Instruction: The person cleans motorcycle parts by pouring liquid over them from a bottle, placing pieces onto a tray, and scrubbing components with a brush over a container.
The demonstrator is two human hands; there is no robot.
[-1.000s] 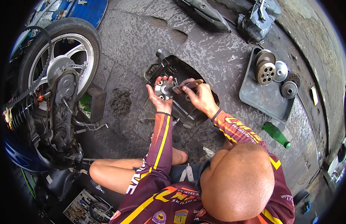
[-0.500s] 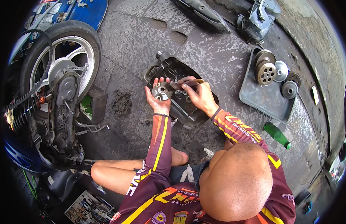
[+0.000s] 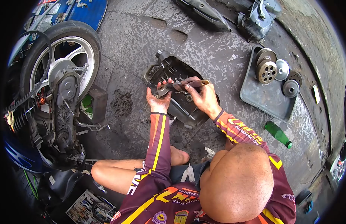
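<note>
Over a dark pan, my left hand cradles a grey metal plate with a raised hub, palm up and fingers curled around it. The plate is tilted, and part of it is hidden by the fingers. My right hand grips a wooden-handled brush from the right side. The brush head points at the plate; I cannot tell whether it touches. Inside the pan lie a metal rod and a small round ring.
A motorcycle rear wheel and engine parts stand at left. A grey tray holds several round metal parts at right, with a green bottle below it. A dark casing lies at the top.
The metal plate has turned from facing up to a steeper tilt in my left hand. My right hand and the brush have shifted slightly right.
</note>
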